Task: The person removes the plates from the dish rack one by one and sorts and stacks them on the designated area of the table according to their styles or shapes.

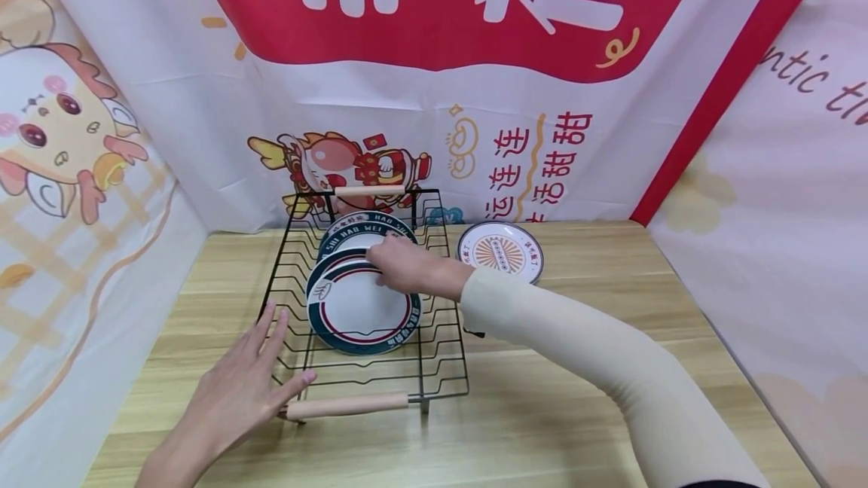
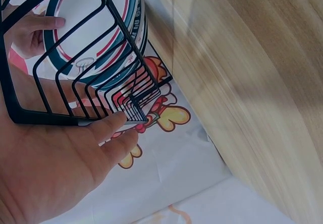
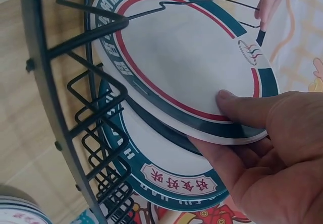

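A black wire dish rack (image 1: pixel 444 396) with pale wooden handles stands on the table. My right hand (image 1: pixel 407 266) pinches the upper edge of a white plate (image 1: pixel 366 307) with a dark green rim and red ring. Its thumb (image 3: pixel 239 105) presses the face, with fingers behind, in the right wrist view. The plate stands tilted among the rack's wires. Behind it are more green-rimmed plates (image 3: pixel 176 183), partly hidden. My left hand (image 1: pixel 233 386) rests against the rack's near left corner, its fingers (image 2: pixel 118 148) extended along the wire side and holding nothing visibly.
To the right of the rack, a small stack of white plates (image 1: pixel 502 251) with an orange sunburst design lies on the wooden table (image 1: pixel 570 382). A printed cloth (image 1: pixel 434 89) hangs behind the table, with more cloth at both sides.
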A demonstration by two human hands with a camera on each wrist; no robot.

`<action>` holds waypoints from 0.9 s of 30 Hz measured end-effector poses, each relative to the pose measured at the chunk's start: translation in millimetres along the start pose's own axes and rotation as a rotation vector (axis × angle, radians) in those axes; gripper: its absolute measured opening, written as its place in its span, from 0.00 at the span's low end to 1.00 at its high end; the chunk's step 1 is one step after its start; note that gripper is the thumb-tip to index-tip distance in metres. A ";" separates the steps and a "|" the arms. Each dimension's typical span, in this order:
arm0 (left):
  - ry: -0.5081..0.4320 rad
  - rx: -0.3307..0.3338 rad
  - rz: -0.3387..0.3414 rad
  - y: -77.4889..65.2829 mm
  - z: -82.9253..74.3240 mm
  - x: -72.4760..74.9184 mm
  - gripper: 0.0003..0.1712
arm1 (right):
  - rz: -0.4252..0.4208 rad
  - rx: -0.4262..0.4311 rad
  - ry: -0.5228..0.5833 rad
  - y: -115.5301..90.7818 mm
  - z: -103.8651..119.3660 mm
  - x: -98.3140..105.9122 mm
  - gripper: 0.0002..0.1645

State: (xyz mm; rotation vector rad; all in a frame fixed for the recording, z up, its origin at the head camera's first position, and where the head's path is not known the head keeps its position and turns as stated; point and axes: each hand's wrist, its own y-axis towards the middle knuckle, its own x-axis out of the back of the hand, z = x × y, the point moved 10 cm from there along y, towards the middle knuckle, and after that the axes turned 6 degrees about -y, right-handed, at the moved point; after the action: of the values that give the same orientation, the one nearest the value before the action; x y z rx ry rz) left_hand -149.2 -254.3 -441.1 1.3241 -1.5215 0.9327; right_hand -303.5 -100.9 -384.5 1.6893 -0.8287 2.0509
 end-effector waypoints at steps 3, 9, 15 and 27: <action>-0.001 -0.002 0.003 0.4 -0.4 -0.1 0.62 | -0.015 0.014 0.012 -0.7 0.2 1.1 0.21; -0.002 0.004 0.008 0.4 -1.4 0.0 0.62 | -0.029 0.049 0.034 -3.1 1.4 1.9 0.20; -0.004 0.007 0.008 -0.4 -0.8 -0.5 0.61 | -0.061 0.092 0.028 -7.7 4.5 4.1 0.16; -0.008 0.018 0.024 0.2 1.7 -2.8 0.62 | -0.143 0.102 0.037 -15.4 6.4 18.7 0.10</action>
State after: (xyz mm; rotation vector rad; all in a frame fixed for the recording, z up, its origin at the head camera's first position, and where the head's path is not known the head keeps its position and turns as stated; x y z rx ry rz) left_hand -149.5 -254.9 -444.3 1.3272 -1.5411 0.9594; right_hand -293.4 -94.9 -362.4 1.7060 -0.5819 2.0507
